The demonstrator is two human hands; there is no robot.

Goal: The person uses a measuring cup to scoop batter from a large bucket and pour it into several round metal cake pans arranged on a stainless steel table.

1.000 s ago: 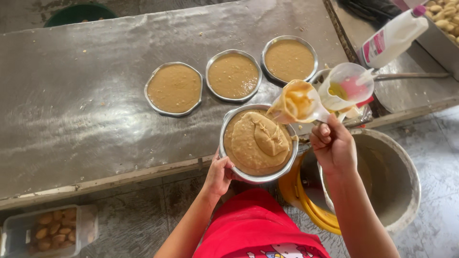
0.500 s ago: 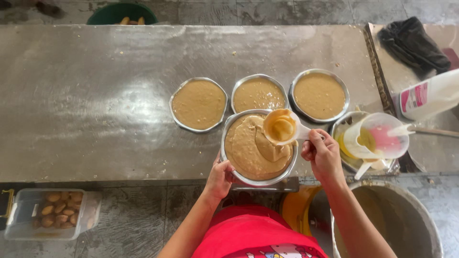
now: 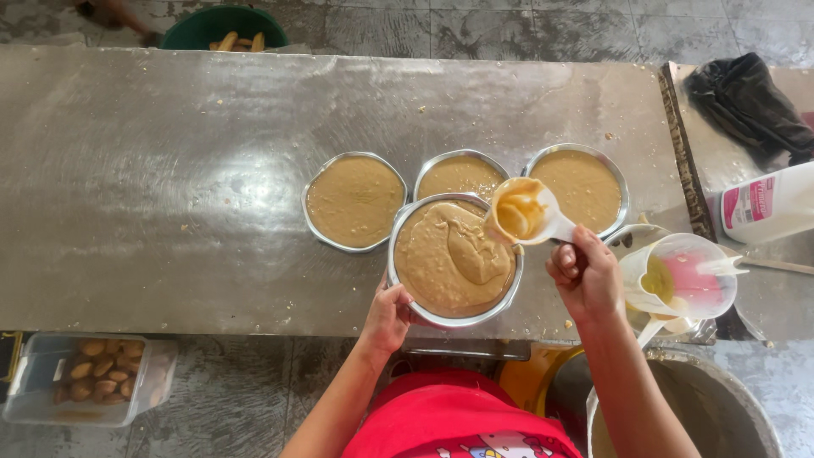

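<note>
Seen from above, a person in a red top stands at a long, dull grey metal bench [image 3: 170,212]. The right hand [image 3: 585,276] has its fingers closed around the handle of a small white plastic scoop cup [image 3: 521,212], smeared inside with tan batter and tipped over the far right rim of a round metal pan [image 3: 454,259]. That pan sits near the bench's front edge and holds a thick mound of tan batter, uneven on top. The left hand [image 3: 388,315] grips the pan's near rim, fingers curled on its edge and steadying it.

Behind it, touching or nearly touching, stand three more round metal pans [image 3: 354,201] in a row, each filled level with smooth batter.

To the right stand a clear plastic measuring jug [image 3: 678,276] with yellow liquid and a white plastic bottle [image 3: 767,203] lying on its side. A large metal pot [image 3: 678,407] sits below the bench edge.

The step appears to be filling the front pan by scoop. Judging by the mound, the next move would call for emptying the cup and levelling the batter to match the others.
</note>
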